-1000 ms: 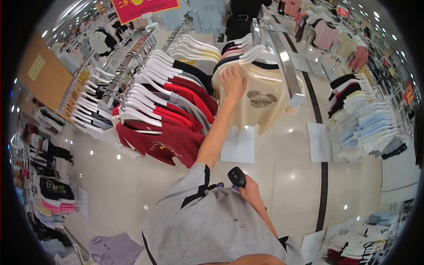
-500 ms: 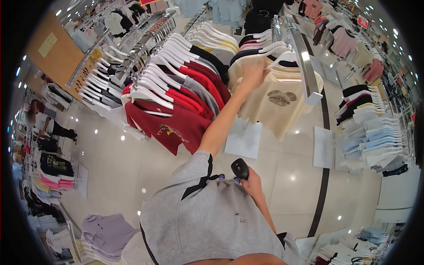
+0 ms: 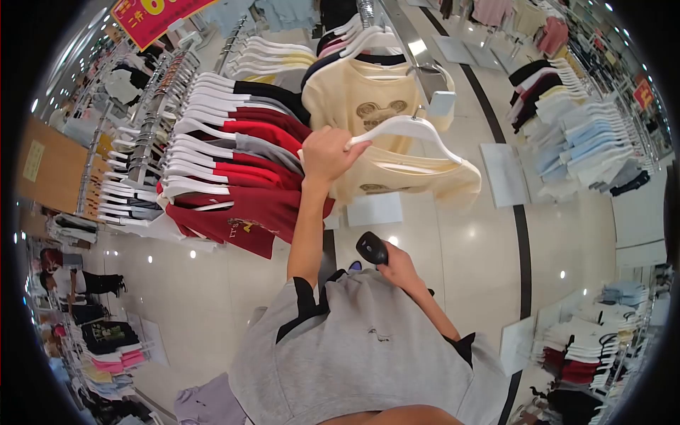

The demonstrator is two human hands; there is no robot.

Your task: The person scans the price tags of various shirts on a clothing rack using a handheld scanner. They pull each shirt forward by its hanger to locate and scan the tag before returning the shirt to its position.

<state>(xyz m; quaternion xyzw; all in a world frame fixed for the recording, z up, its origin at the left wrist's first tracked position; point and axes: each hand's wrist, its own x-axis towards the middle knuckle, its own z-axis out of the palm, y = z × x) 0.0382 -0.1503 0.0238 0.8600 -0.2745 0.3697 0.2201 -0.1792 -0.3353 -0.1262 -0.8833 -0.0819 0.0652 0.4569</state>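
Note:
My left hand (image 3: 328,156) is closed on the left end of a white hanger (image 3: 407,129). A cream T-shirt (image 3: 453,180) with a dark print hangs from it, tilted, in front of the rack. The hook shows free of the rail. My right hand (image 3: 400,268) grips a black handheld device like a barcode scanner (image 3: 372,248), held low before my body. Behind the held shirt, another cream T-shirt (image 3: 386,106) with a mouse-head print hangs on the rack. Left of my left hand is a row of red and maroon shirts (image 3: 244,219) on white hangers.
The metal rail's end (image 3: 443,103) juts toward me above the held shirt. Racks of light clothes (image 3: 581,142) line the right side. A red and yellow sign (image 3: 152,18) hangs upper left. Another person (image 3: 71,283) stands far left. A lilac garment (image 3: 209,400) is at lower left.
My left hand has brought the white hanger with the cream T-shirt off the rack and toward me. My right hand still holds the scanner. The view has shifted.

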